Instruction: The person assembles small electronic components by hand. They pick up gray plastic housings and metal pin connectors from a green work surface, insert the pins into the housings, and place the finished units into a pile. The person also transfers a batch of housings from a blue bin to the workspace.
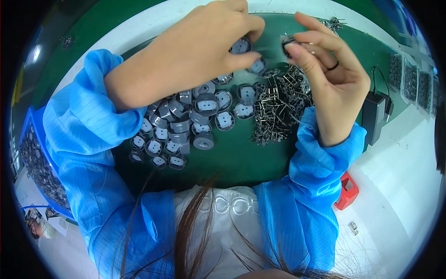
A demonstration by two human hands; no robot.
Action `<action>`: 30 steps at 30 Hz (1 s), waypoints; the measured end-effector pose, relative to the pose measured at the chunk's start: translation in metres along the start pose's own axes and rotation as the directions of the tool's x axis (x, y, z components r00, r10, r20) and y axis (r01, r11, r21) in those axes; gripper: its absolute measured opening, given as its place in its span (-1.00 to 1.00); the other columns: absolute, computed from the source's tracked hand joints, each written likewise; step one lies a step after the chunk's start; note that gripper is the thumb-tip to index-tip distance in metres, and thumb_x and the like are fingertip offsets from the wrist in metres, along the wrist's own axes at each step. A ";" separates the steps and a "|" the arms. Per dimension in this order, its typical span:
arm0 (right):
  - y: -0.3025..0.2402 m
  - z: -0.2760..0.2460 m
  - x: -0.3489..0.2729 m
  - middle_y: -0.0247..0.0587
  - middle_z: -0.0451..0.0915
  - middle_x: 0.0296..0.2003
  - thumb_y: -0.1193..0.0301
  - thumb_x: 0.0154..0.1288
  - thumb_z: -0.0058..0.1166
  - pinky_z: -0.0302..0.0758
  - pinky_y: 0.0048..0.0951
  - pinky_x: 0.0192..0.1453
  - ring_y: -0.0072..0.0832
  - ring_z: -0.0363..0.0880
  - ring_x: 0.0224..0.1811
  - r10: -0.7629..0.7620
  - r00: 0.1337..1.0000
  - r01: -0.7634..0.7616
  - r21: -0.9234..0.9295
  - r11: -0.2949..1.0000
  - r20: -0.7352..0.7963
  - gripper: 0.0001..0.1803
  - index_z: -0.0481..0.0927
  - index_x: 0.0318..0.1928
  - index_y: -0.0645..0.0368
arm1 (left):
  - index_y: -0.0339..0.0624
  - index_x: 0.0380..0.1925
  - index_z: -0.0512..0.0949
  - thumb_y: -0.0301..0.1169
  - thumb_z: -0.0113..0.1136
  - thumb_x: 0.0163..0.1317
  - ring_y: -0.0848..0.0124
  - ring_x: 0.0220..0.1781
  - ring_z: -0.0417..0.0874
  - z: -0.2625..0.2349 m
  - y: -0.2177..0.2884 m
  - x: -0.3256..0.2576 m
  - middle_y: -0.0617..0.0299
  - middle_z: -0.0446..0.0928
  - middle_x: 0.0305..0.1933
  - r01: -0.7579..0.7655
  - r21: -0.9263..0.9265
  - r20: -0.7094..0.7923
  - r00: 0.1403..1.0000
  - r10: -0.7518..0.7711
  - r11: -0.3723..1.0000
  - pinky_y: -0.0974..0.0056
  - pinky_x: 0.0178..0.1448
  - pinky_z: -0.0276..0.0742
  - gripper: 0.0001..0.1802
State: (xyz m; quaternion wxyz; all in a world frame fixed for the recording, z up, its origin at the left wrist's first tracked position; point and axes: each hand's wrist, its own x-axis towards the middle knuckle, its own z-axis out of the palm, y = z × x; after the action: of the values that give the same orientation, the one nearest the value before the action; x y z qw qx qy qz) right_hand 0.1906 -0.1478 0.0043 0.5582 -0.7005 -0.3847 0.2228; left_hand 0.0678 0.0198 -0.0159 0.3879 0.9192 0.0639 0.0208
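My left hand (pixel 211 35) reaches over the far side of the green mat, thumb and fingers curled around a round grey housing (pixel 241 45). Its hold is partly hidden behind the fingers. Just below the thumb is another round grey housing (pixel 257 66), slightly blurred. My right hand (pixel 332 60) is raised to the right and pinches a small dark round part with thin metal pins (pixel 290 43) between thumb and fingers. Many grey housings with pale two-holed faces (pixel 225 120) lie under my left forearm. A heap of small dark parts with metal pins (pixel 274 107) sits beside them.
A blue bin (pixel 32 135) full of dark parts stands at the left. On the right are clear trays of small parts (pixel 411 81), a black box with a cable (pixel 373 116) and a red holder (pixel 347 191). A pale rim (pixel 153 28) borders the green mat.
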 end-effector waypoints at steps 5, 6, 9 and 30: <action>-0.001 0.002 0.002 -0.07 0.63 0.00 0.61 0.30 0.20 0.57 -0.52 -0.08 -0.53 0.60 -0.15 0.007 1.000 -0.006 -0.024 1.000 0.008 -0.80 0.67 -0.07 0.38 | -0.30 0.11 0.46 -0.32 0.15 0.33 0.13 0.02 0.51 -0.034 -0.005 0.004 0.01 0.42 0.05 -0.064 -0.015 0.205 0.977 0.066 0.998 0.16 0.07 0.46 -0.59; -0.003 0.001 0.002 -0.09 0.64 -0.02 0.60 0.31 0.20 0.56 -0.52 -0.09 -0.54 0.59 -0.16 0.016 1.000 -0.015 -0.024 1.000 0.010 -0.81 0.67 -0.08 0.38 | -0.29 0.12 0.46 -0.35 0.14 0.33 0.13 0.02 0.51 -0.040 -0.024 0.009 0.01 0.40 0.07 -0.171 -0.027 0.262 0.950 0.172 0.985 0.16 0.07 0.46 -0.60; -0.001 0.003 0.003 -0.13 0.66 -0.06 0.60 0.30 0.21 0.54 -0.54 -0.10 -0.55 0.59 -0.16 0.015 0.999 -0.015 -0.018 1.000 0.043 -0.82 0.68 -0.10 0.38 | -0.25 0.07 0.51 -0.50 0.12 0.27 0.14 0.04 0.51 -0.053 -0.011 0.011 0.02 0.36 0.15 -0.166 0.011 0.385 0.911 0.149 0.986 0.17 0.10 0.45 -0.66; 0.000 0.017 -0.003 -0.10 0.68 -0.28 0.78 0.05 0.29 0.62 -0.47 -0.20 -0.38 0.68 -0.30 -0.531 0.848 0.448 -0.527 0.722 -0.007 -0.76 0.71 -0.23 0.32 | -0.49 -0.12 0.58 -0.73 0.38 0.03 0.76 -0.40 0.51 -0.029 -0.014 0.016 0.33 0.60 -0.42 0.131 -0.767 0.238 0.967 0.088 0.628 0.61 -0.34 0.41 -0.64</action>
State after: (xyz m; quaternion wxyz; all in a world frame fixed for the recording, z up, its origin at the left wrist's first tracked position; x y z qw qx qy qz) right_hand 0.1769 -0.1397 -0.0010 0.4217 -0.7101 -0.5553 -0.0980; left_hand 0.0798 0.0525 -0.0060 0.7512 0.6557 0.0098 -0.0756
